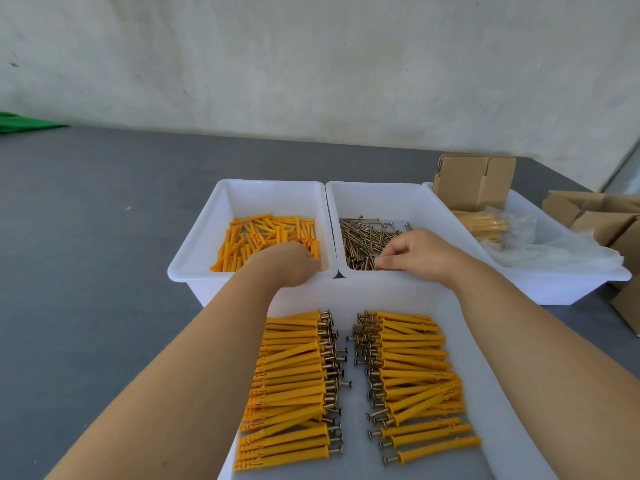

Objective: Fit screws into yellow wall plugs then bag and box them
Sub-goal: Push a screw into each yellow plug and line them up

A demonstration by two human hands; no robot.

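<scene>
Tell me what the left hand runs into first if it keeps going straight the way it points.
Most likely the loose yellow wall plugs: the left hand reaches forward and down into their white bin, fingers hidden among them. Whether it already touches one cannot be told.

The left hand [287,263] hides its own fingers among the yellow plugs [263,237], the near tray [485,358] runs off the bottom edge, and the cardboard boxes [602,216] are cut by the right edge.
</scene>
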